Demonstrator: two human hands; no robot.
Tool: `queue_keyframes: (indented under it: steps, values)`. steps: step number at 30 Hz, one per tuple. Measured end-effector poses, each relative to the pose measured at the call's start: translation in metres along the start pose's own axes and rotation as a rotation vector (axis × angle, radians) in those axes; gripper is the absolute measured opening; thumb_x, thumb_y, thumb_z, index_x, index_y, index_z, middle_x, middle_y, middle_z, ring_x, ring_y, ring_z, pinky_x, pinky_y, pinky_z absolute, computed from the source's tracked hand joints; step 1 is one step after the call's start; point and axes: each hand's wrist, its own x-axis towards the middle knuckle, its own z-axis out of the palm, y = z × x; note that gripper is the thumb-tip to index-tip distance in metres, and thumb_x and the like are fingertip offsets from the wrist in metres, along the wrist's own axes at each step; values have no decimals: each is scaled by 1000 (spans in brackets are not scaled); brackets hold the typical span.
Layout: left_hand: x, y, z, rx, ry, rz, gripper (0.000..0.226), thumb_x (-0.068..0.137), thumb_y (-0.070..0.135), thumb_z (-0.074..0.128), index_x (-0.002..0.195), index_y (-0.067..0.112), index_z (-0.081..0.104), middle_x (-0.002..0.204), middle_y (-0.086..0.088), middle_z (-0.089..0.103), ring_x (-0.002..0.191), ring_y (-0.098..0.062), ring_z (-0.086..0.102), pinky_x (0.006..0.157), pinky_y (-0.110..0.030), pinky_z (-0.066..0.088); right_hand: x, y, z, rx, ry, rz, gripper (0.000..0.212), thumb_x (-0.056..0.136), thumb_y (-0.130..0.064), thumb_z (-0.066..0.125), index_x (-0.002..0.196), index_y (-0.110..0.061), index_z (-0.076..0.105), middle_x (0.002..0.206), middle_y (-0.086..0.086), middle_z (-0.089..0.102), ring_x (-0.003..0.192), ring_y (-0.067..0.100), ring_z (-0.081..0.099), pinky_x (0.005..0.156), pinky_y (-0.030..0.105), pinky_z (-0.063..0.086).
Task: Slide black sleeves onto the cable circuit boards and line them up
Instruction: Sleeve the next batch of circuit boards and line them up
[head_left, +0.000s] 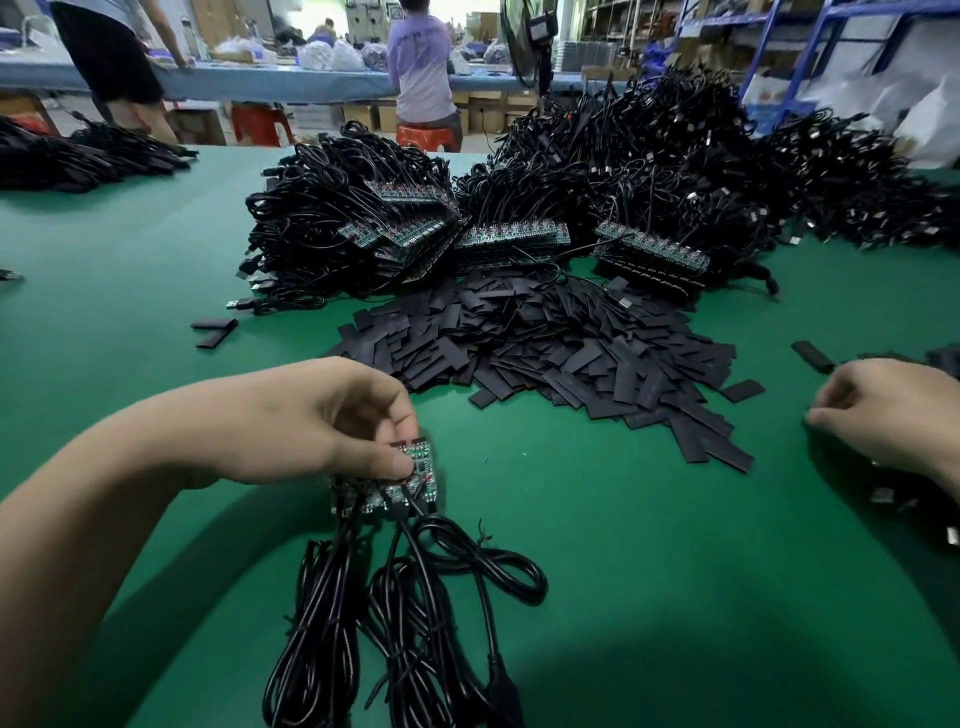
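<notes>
Left hand (311, 415) pinches circuit boards (415, 491); right hand (888, 415) curls beside black sleeves (545, 353).

green table (623, 519) | blue workbench (291, 83) behind | red stools (260, 122) | blue shelving (823, 36) right | black fan (522, 47)

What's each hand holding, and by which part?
Left hand pinches the row of circuit boards at its top edge, thumb on the face; the cables trail free. Right hand: fingers curled, can't tell if it holds anything.

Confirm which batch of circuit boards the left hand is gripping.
The near row of circuit boards, under the left hand, cables trailing toward the camera; the three other stacks lie beyond the sleeve heap.
</notes>
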Motion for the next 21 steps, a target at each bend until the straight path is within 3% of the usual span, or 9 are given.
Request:
queue_keyframes:
  steps: [3, 5, 6, 8, 11, 15, 18, 21]
  values:
    - [4, 5, 8, -127, 29, 89, 9, 84, 17, 77, 88, 15, 68, 78, -3, 63, 74, -11, 59, 70, -17, 49, -8, -11, -3, -9, 185, -84, 26, 95, -28, 70, 71, -24, 60, 81, 2, 62, 88, 31, 61, 81, 42, 54]
    - [8, 8, 15, -197, 70, 149, 12, 83, 15, 76, 91, 11, 67, 76, 2, 63, 72, -9, 58, 69, -13, 48, -33, -42, -5, 137, 380, -316, 19, 95, -35, 66, 78, -28, 60, 87, 0, 64, 85, 25, 61, 80, 42, 54]
    - [9, 9, 19, -229, 93, 179, 13, 82, 15, 76, 91, 11, 67, 75, 4, 63, 72, -8, 58, 69, -13, 48, -50, -63, -5, 280, 383, -453, 15, 94, -39, 63, 82, -30, 64, 87, -7, 65, 83, 16, 61, 78, 36, 52]
    - [12, 12, 27, -272, 136, 235, 15, 81, 17, 76, 92, 11, 68, 77, 4, 65, 74, -9, 59, 71, -15, 50, -89, -105, -2, 546, 141, -646, 22, 90, -51, 58, 83, -33, 70, 83, -17, 69, 79, -1, 62, 71, 21, 47]
    - [17, 13, 34, -282, 219, 273, 20, 79, 21, 76, 93, 11, 69, 79, -1, 67, 75, -12, 60, 72, -19, 51, -124, -138, 18, 607, -207, -747, 40, 88, -64, 53, 79, -28, 70, 72, -16, 68, 61, -3, 57, 58, 13, 41]
    - [23, 7, 37, -256, 379, 259, 14, 82, 17, 80, 90, 14, 70, 73, 3, 63, 71, -11, 60, 70, -22, 51, -128, -140, 32, 645, -268, -687, 33, 77, -60, 73, 83, -29, 67, 69, -16, 67, 55, -2, 54, 56, 13, 44]
    - [27, 1, 36, -167, 462, 258, 13, 84, 14, 81, 89, 17, 69, 70, 9, 62, 66, -8, 59, 70, -23, 52, -126, -136, 31, 570, -229, -687, 29, 75, -58, 77, 90, -37, 64, 77, -17, 70, 60, -2, 60, 57, 12, 44]
    - [29, -1, 38, -23, 503, 257, 14, 84, 19, 81, 88, 24, 69, 71, 10, 64, 68, -8, 60, 75, -30, 54, -123, -133, 26, 600, -231, -690, 24, 79, -53, 77, 91, -35, 66, 73, -12, 70, 55, 1, 57, 55, 16, 42]
